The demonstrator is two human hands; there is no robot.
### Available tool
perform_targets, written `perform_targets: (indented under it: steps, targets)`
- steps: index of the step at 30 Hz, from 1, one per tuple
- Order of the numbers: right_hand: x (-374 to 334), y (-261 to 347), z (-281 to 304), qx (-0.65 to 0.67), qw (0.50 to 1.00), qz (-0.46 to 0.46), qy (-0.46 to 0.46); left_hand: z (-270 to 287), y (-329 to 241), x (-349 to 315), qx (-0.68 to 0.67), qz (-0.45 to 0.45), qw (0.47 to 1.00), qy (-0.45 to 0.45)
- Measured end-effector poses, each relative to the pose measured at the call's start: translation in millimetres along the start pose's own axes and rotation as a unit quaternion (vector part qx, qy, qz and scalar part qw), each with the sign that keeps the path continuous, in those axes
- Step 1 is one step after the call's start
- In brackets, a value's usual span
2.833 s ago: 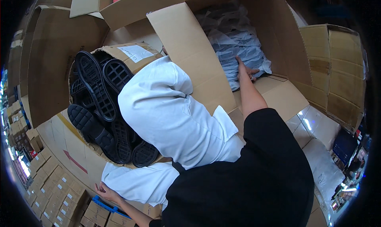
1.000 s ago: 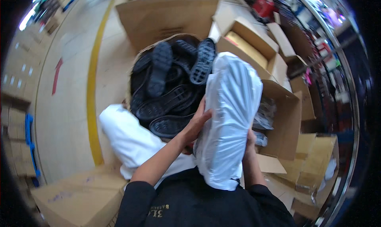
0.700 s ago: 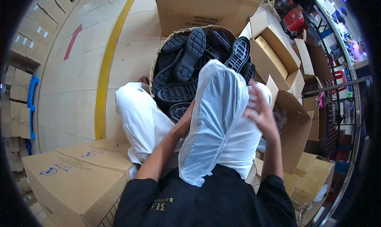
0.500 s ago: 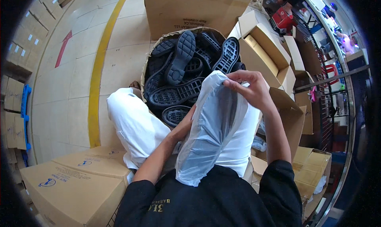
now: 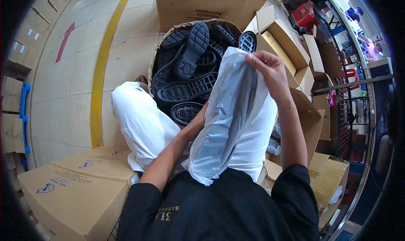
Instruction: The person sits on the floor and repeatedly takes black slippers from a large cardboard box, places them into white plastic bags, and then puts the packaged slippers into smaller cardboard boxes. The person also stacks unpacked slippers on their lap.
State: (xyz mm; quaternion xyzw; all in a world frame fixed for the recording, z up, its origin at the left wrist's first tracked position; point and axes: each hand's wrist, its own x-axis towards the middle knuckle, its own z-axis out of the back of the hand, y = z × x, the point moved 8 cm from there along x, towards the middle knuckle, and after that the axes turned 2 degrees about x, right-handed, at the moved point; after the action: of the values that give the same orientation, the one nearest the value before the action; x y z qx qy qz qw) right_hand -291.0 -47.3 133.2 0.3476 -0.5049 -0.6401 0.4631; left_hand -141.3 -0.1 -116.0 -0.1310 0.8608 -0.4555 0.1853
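A translucent white plastic bag (image 5: 221,118) stands slanted over my lap, with dark shoe soles showing through it. My right hand (image 5: 270,68) pinches the bag's upper edge between thumb and fingers. Against the bag's left side is my left hand (image 5: 197,125); its fingers are hidden behind the plastic, so their grip cannot be made out. Just beyond, a round-edged carton (image 5: 152,68) is heaped with loose black shoe soles (image 5: 192,51), some tread up and some showing a gridded inner side.
A closed cardboard box (image 5: 71,190) sits at my left. Open cartons (image 5: 282,43) crowd the right, near a metal rack (image 5: 346,110). A large carton (image 5: 211,5) stands beyond the soles. A yellow floor line (image 5: 101,76) runs along the left.
The bag's top and my right hand have moved up and slightly right. The bag now looks longer and narrower. My left hand has moved slightly up and stays at its side.
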Motion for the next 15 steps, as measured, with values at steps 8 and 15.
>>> perform_targets:
  steps: [8, 15]
  targets:
    - [8, 77, 25, -0.102, 0.969, 0.19, -0.122, -38, -44, -23, -0.116, 0.051, 0.991, 0.037]
    - [27, 153, 35, -0.152, 0.897, 0.372, -0.182, -46, -47, -16, -0.13, -0.002, 0.989, 0.075]
